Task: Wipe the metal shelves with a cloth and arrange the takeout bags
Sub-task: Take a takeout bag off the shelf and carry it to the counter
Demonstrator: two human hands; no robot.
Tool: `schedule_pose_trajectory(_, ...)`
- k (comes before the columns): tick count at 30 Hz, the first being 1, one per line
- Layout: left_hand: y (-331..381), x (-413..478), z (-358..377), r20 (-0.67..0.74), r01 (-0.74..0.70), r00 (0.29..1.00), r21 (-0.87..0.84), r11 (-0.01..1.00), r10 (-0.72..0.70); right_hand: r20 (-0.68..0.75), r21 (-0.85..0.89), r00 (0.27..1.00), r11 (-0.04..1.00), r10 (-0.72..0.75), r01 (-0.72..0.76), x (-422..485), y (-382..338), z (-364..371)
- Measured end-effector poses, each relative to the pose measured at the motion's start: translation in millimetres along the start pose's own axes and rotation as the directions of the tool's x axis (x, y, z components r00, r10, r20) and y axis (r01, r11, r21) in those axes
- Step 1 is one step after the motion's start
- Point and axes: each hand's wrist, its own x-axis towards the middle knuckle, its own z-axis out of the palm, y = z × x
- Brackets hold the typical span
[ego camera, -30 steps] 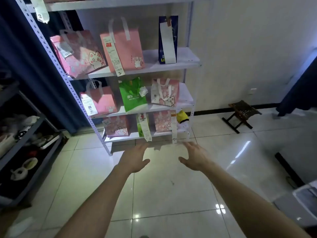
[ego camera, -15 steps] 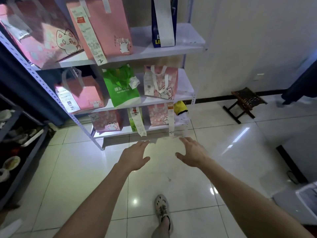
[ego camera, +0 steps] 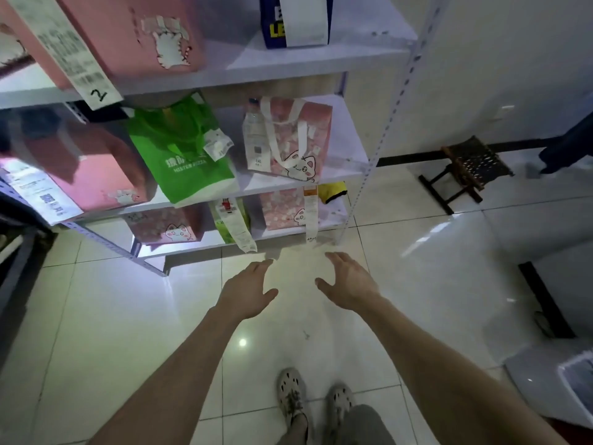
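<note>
A white metal shelf rack (ego camera: 362, 170) stands in front of me with takeout bags on three visible levels. On the middle level are a pink bag (ego camera: 90, 175), a green bag (ego camera: 179, 152) and a pink cat-print bag (ego camera: 288, 139). The bottom level holds a pink cat bag (ego camera: 167, 224), a green bag with a long receipt (ego camera: 229, 220), another pink bag (ego camera: 282, 208) and a yellow cloth (ego camera: 332, 191) at its right end. My left hand (ego camera: 247, 292) and my right hand (ego camera: 349, 282) reach forward over the floor below the bottom shelf, fingers spread, holding nothing.
The top visible level carries a large pink bag (ego camera: 128, 33) and a dark blue bag (ego camera: 295, 20). A small dark stool (ego camera: 468, 168) stands by the wall at right. A dark rack (ego camera: 16, 252) is at far left. My feet (ego camera: 311, 403) stand on the tiled floor.
I have stepped closer to the shelves, so they fill more of the view and both feet show. Both hands stay outstretched and empty, a little nearer the bottom shelf.
</note>
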Motion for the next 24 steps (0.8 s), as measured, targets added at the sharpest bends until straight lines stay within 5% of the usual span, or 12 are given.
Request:
schedule_pose_trajectory(15,-57,246,156,0.086,0.289,0.956,-0.45,0.845,-0.281,0.091,0.119,0.994,0.991,0.057,-0.068,261,106,126)
schedule_pose_trajectory(24,-114,406,215,-0.202,0.193,0.883,-0.667,0.719,-0.424,-0.127,0.327,0.975,0.936,0.182,-0.133,416,143,205)
